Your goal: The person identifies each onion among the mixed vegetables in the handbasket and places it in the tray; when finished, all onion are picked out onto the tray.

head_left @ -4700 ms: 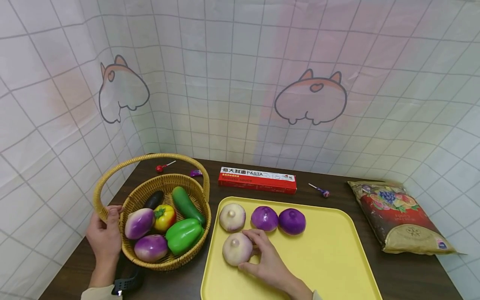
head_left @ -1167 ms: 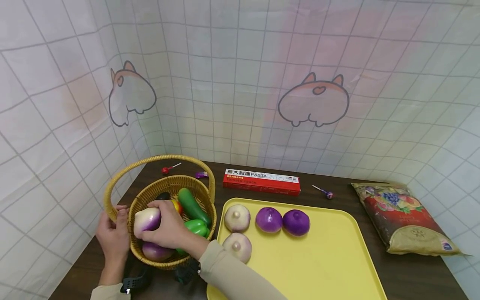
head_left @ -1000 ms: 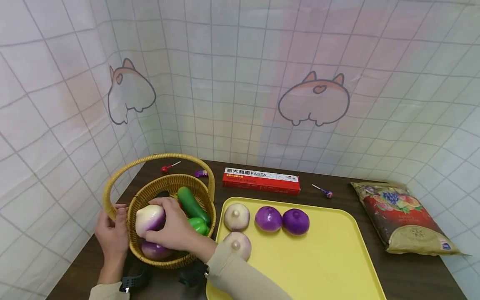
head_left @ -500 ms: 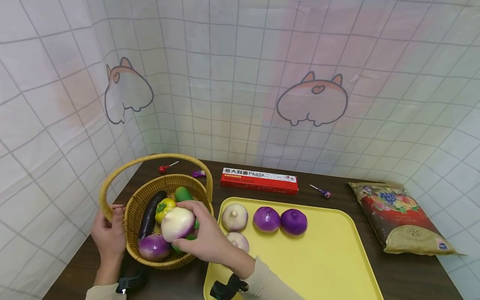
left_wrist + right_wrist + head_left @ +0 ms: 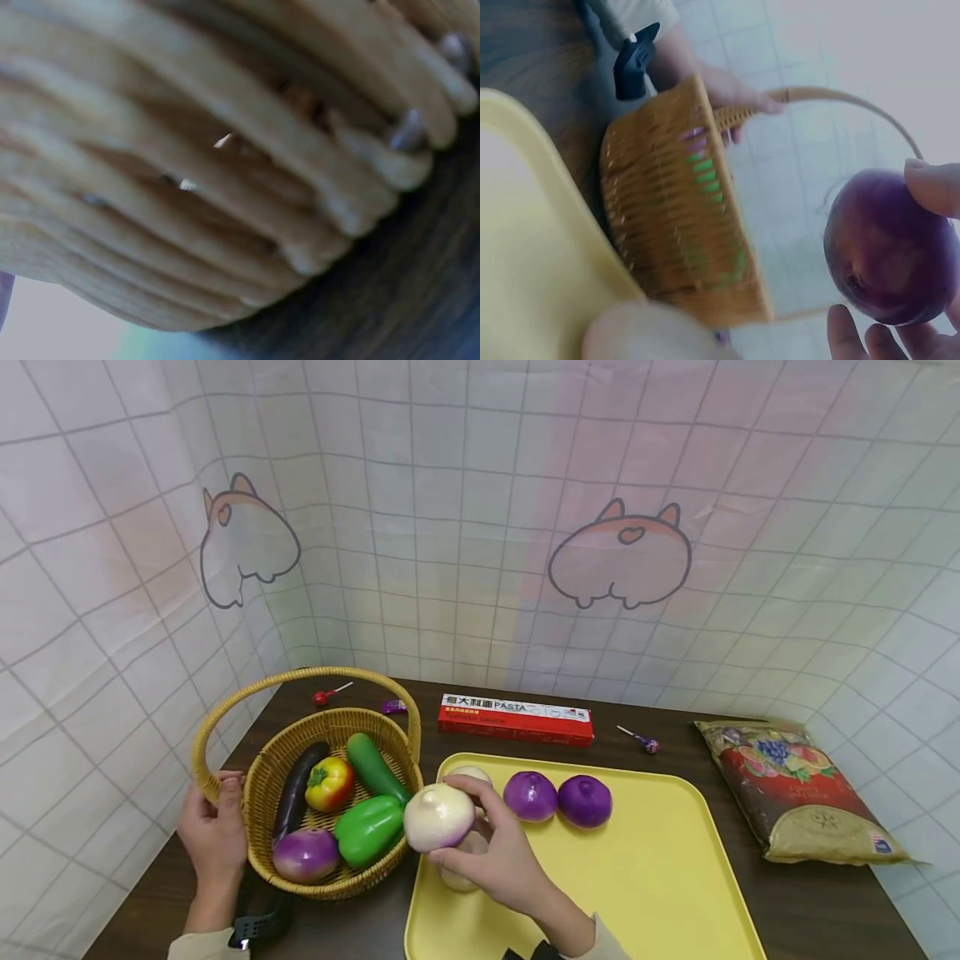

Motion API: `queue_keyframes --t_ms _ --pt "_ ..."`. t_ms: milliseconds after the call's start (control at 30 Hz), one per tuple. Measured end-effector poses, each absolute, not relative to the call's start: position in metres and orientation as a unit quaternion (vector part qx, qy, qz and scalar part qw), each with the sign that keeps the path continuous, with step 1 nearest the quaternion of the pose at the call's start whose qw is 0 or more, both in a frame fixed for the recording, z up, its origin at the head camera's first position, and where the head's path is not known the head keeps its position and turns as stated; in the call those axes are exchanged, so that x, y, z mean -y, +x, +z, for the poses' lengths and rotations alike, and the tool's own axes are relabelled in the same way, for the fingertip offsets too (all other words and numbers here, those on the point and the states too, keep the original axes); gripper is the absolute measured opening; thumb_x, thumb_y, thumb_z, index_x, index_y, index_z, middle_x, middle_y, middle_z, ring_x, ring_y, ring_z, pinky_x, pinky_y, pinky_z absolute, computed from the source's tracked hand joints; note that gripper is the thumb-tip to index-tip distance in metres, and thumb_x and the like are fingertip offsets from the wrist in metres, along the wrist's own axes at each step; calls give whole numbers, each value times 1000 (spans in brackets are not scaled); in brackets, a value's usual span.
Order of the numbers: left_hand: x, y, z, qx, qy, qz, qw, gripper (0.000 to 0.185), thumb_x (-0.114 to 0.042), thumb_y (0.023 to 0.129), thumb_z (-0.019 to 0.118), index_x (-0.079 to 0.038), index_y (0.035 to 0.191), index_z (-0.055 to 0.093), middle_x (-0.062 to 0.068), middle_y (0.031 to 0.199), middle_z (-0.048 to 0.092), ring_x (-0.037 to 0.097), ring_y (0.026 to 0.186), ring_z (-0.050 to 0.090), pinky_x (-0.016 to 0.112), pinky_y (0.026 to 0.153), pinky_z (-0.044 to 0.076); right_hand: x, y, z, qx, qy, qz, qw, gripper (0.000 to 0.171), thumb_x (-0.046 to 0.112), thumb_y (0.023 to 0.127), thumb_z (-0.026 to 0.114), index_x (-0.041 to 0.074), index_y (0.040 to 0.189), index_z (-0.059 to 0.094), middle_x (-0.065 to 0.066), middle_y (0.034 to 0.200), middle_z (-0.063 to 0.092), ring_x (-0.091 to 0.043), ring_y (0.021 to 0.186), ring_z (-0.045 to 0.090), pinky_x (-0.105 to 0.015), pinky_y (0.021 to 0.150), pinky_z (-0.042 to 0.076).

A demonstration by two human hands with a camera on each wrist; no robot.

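Right hand (image 5: 498,856) is holding a white-purple turnip (image 5: 437,818) just right of the basket (image 5: 330,727).
Its fingers are grasping that turnip in the air; left hand (image 5: 213,835) is gripping the handle (image 5: 322,672) at the basket's left. Eggplant (image 5: 298,792), red-yellow pepper (image 5: 330,783), green pepper (image 5: 370,832), cucumber (image 5: 373,763) and purple-white turnip (image 5: 306,856) are lying inside the basket; yellow tray (image 5: 637,877) is sitting right of it.
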State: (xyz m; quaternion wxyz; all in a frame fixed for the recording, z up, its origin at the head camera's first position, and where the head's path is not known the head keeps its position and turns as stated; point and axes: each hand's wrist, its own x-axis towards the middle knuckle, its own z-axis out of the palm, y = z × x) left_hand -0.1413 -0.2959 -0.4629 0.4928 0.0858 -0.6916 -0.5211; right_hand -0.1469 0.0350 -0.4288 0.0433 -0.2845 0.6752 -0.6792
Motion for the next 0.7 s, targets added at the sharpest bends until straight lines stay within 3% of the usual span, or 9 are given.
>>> queue_keyframes --t_ms 167,333,700 --pt "296 -141 -464 688 85 -524 494 33 -15 96 59 17 98 61 -17 85 66 -1 72 56 12 63 41 -61 -145 -438 -693 -269 -668 19 71 4 75 82 12 138 49 -10 138 49 -22 121 49 -33 95 48" --pt "298 -142 -466 690 87 -523 493 34 -17 96 60 17 98 62 -17 86 66 -1 71 56 12 63 40 -86 -141 -448 -684 -263 -680 20 71 -1 76 80 6 139 46 -18 140 46 -19 124 48 -33 96 49" --pt "297 -142 -466 690 72 -521 498 33 -17 96 60 16 97 62 -13 87 67 0 68 54 11 61 40 -135 -135 -473 -718 -210 -663 21 75 -4 76 78 0 140 40 -19 140 44 -12 124 48 -31 91 52"
